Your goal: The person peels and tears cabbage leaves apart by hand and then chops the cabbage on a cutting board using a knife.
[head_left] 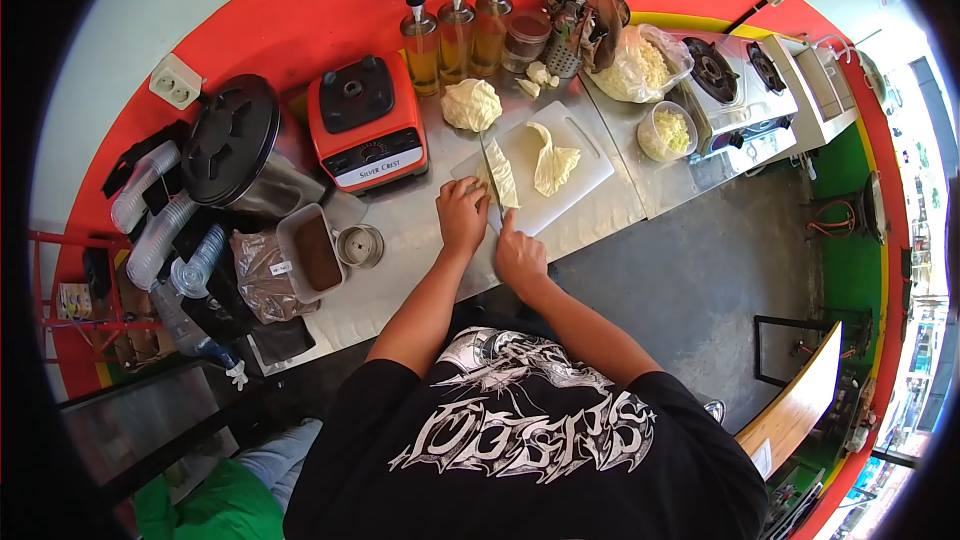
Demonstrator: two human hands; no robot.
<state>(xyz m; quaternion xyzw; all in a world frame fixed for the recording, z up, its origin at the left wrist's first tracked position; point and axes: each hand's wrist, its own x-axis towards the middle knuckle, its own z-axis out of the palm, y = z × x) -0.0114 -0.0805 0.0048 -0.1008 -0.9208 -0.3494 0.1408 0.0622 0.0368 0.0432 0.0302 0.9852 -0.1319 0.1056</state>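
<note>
On the white cutting board (570, 202), my right hand (522, 255) is closed around a knife, its index finger stretched along the top. The thin knife blade (491, 172) points away from me, with the handle hidden in my grip. Just left of the blade, my left hand (463, 217) has its fingers bent and pressed onto pale cabbage at the board's edge, mostly covered by the fingers. A strip of cabbage leaf (503, 176) lies right of the blade. Farther right rests a curled cabbage leaf (556, 164). Behind the board sits a cabbage head (471, 105).
A red blender base (366, 125) stands left of the board, three oil bottles (456, 35) behind. To the right are a tub of shredded cabbage (667, 132), a filled plastic bag (640, 65) and a gas stove (735, 90). A person in green (215, 500) is at lower left.
</note>
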